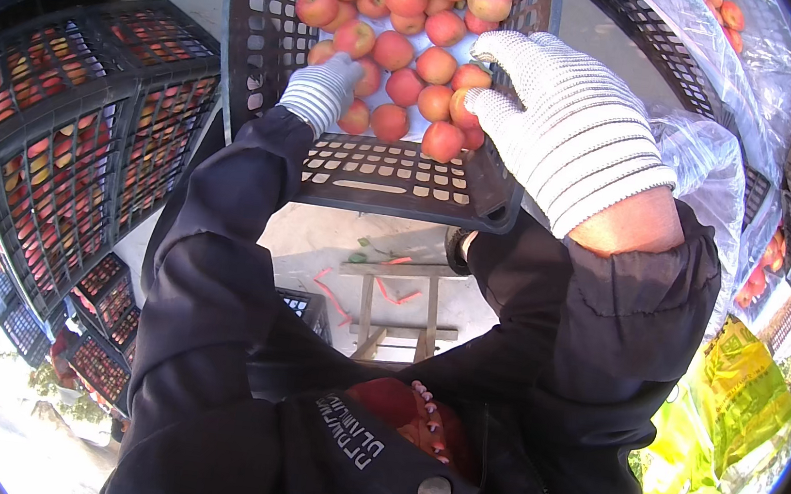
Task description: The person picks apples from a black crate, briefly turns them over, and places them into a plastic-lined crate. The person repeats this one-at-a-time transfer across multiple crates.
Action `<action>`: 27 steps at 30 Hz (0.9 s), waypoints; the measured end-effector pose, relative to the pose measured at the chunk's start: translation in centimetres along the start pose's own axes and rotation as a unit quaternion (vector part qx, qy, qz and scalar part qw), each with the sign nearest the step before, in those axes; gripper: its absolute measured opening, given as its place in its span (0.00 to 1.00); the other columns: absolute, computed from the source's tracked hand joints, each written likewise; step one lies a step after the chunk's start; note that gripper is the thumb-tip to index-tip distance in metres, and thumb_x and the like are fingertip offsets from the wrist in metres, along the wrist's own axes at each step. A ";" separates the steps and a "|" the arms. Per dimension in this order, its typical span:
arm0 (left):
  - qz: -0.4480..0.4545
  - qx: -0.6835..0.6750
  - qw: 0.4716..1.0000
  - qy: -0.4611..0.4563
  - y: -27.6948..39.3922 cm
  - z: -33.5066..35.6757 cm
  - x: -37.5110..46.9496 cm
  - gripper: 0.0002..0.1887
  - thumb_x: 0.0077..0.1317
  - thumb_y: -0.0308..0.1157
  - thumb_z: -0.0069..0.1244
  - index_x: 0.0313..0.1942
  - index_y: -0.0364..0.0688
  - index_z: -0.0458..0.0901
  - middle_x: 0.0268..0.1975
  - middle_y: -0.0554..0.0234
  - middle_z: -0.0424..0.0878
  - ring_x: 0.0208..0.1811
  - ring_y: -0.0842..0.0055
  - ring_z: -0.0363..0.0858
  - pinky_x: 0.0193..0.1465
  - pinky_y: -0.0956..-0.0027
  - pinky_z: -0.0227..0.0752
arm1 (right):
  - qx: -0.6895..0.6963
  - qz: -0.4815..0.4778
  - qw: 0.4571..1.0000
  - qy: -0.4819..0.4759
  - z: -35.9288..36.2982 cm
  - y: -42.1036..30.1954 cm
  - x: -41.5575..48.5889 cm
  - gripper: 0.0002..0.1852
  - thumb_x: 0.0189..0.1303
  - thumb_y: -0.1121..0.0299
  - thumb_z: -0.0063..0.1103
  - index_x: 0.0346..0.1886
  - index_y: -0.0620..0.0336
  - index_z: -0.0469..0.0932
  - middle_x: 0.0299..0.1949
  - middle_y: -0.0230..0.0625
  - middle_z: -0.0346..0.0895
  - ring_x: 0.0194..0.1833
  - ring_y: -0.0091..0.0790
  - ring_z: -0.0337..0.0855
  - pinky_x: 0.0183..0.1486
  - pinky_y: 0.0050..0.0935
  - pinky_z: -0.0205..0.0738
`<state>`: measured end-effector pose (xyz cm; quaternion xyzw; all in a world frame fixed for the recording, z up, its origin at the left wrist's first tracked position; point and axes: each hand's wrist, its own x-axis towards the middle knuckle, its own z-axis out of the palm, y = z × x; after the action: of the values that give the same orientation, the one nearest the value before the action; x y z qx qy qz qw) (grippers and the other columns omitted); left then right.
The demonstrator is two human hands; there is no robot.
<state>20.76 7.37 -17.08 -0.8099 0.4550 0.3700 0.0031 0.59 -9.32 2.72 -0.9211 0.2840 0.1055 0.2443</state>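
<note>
A black plastic crate [400, 207] stands before me, with red and yellow apples [391, 50] over a pale liner inside. My left hand [324, 91], in a white striped knit glove, reaches in over the crate's left side, its fingertips at the apples there; whether it grips one is hidden. My right hand [564, 116], in the same kind of glove, is over the right side. Its thumb and forefinger are spread apart, the thumb tip touching or just above a red apple [464, 108] near the right wall; it holds nothing that I can see.
Stacked black crates full of apples [103, 85] stand close on the left. On the right are clear plastic sheeting [706, 154], more crates and a yellow-green plastic bag [729, 402]. A wooden frame [404, 271] and red strips lie on the floor between my legs.
</note>
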 end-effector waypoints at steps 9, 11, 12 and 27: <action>0.105 0.284 0.941 -0.152 -1.5 7.7 1.7 0.16 0.69 0.35 0.37 0.50 0.40 0.77 0.47 0.47 0.81 0.47 0.60 0.83 0.43 0.55 0.77 | 0.005 0.019 0.999 -0.033 -1.4 -1.0 -0.3 0.18 0.58 0.57 0.57 0.49 0.55 0.76 0.43 0.46 0.77 0.45 0.49 0.79 0.49 0.42 0.73; 0.063 0.252 0.946 -0.193 -1.1 7.1 2.0 0.17 0.70 0.37 0.37 0.51 0.40 0.76 0.53 0.45 0.77 0.48 0.57 0.82 0.47 0.56 0.76 | 0.007 0.027 0.999 -0.037 -1.3 -0.8 -0.1 0.19 0.58 0.57 0.57 0.49 0.56 0.76 0.43 0.46 0.77 0.45 0.49 0.79 0.49 0.42 0.73; 0.036 0.226 0.954 -0.191 -1.5 7.0 2.2 0.17 0.70 0.38 0.36 0.52 0.40 0.76 0.54 0.45 0.76 0.49 0.56 0.81 0.48 0.57 0.76 | 0.010 0.025 0.999 -0.039 -1.3 -0.9 0.1 0.19 0.58 0.57 0.57 0.49 0.56 0.75 0.43 0.46 0.77 0.45 0.49 0.79 0.49 0.42 0.73; 0.194 -0.499 0.844 0.036 7.0 -8.5 -6.2 0.46 0.44 0.24 0.67 0.65 0.41 0.61 0.61 0.58 0.69 0.61 0.71 0.70 0.65 0.67 0.64 | 0.213 -0.091 0.969 0.088 2.9 -1.6 1.3 0.34 0.49 0.66 0.66 0.62 0.52 0.66 0.46 0.45 0.76 0.45 0.48 0.80 0.49 0.39 0.76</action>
<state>18.71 4.91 -4.88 -0.6097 0.3566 0.5108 -0.4902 2.40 -7.24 0.42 -0.8757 0.2353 -0.0614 0.4171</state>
